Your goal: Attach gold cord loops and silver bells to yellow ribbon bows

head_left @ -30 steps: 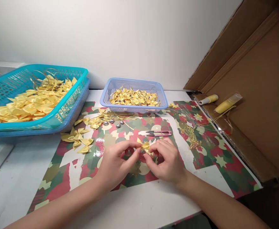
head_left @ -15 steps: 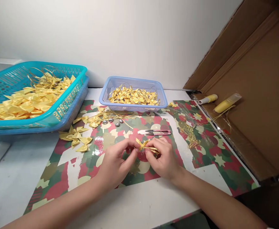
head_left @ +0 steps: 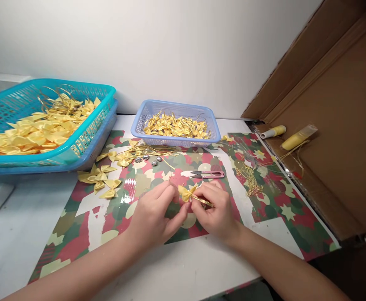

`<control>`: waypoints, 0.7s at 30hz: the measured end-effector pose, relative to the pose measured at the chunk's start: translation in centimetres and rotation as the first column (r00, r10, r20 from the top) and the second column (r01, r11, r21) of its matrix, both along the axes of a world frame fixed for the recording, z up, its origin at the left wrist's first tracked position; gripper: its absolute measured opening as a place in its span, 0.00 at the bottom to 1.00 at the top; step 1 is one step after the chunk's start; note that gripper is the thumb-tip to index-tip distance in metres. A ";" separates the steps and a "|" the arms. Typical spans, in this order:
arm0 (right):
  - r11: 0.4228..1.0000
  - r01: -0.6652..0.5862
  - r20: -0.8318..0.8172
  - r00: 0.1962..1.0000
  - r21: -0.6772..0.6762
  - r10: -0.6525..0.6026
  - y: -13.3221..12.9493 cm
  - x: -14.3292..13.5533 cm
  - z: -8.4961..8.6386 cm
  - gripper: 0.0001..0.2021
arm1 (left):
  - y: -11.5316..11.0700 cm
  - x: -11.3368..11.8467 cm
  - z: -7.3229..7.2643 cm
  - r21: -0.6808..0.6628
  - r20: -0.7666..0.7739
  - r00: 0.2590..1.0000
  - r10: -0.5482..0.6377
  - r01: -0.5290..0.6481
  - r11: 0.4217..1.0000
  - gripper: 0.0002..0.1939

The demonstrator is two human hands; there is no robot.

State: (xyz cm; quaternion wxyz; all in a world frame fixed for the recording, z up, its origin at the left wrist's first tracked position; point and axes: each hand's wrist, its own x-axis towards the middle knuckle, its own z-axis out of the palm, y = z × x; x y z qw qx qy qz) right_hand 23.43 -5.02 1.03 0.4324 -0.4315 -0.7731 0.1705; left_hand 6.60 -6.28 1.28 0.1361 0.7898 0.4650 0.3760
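A yellow ribbon bow [head_left: 187, 194] faces up between my two hands. My right hand [head_left: 214, 209] is closed in a pinch on its right side, with gold cord [head_left: 204, 202] running back under the fingers. At the bow's left, my left hand [head_left: 158, 213] has curled fingers by the loop and its thumb tip at the lower edge; the exact contact is partly hidden. Just beyond the hands lie pink-handled thread snips [head_left: 208, 174]. Several silver bells [head_left: 154, 163], a bundle of gold cords [head_left: 158, 150] and loose yellow bows [head_left: 100, 177] lie farther off and to the left.
A turquoise basket [head_left: 76, 144] full of bows sits at the left, stacked on a blue one. The lilac basket [head_left: 176, 142] at the back holds bows with cords. Cord scraps [head_left: 252, 182] and two yellow tubes [head_left: 298, 137] are at right, beside a cardboard wall [head_left: 333, 125].
The bow has turned so more of its face shows. My left fingertips have drawn slightly back from its top, and the left thumb has shifted right, under the bow's edge.
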 end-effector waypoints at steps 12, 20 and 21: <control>0.982 -0.102 0.211 0.975 0.159 0.067 -0.1 0.0 -0.2 0.10 | 0.0 0.1 0.7 0.031 -0.231 0.973 0.002 0.005 1.000 0.11; 0.981 -0.116 0.227 0.971 0.158 0.078 0.1 0.2 0.1 0.11 | 0.4 -0.3 0.6 0.061 -0.281 0.959 -0.047 0.067 0.996 0.09; 0.980 -0.123 0.237 0.968 0.154 0.084 0.2 0.2 0.1 0.11 | 0.4 -0.3 0.6 0.055 -0.278 0.959 -0.055 0.073 0.996 0.09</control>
